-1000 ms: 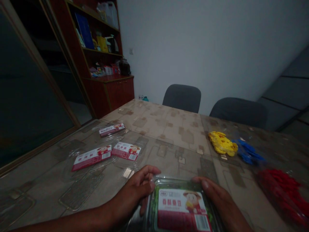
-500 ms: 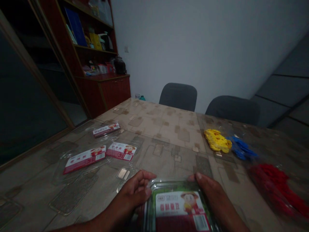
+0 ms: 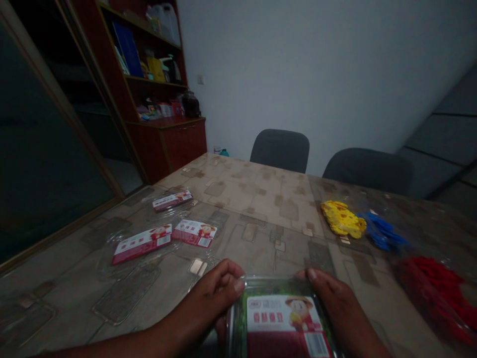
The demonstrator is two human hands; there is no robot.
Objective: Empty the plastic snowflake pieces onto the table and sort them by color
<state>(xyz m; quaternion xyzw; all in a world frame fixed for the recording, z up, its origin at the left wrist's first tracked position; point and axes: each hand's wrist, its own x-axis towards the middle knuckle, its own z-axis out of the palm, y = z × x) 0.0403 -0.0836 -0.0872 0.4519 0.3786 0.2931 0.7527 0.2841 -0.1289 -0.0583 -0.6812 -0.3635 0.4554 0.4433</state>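
A clear plastic food box [image 3: 285, 313] with green contents and a red-and-white label on its lid sits at the bottom middle of the head view. My left hand [image 3: 219, 293] grips its left far corner, thumb on the rim. At the right far corner, my right hand [image 3: 335, 303] holds the rim too, with its fingers partly hidden behind the box. Three clear plastic lids with the same kind of label lie to the left: a near lid [image 3: 143, 242], a middle lid [image 3: 196, 232] and a far lid [image 3: 172, 200].
Clear containers on the right hold yellow pieces [image 3: 343, 219], blue pieces [image 3: 383, 231] and red pieces [image 3: 439, 283]. Two grey chairs, a left chair [image 3: 280, 150] and a right chair [image 3: 367, 170], stand behind the patterned table [image 3: 257, 189]. A wooden cabinet [image 3: 182, 144] is at the back left.
The view has turned slightly left, so the table and its things appear a little further right. Both hands keep their hold on the box.
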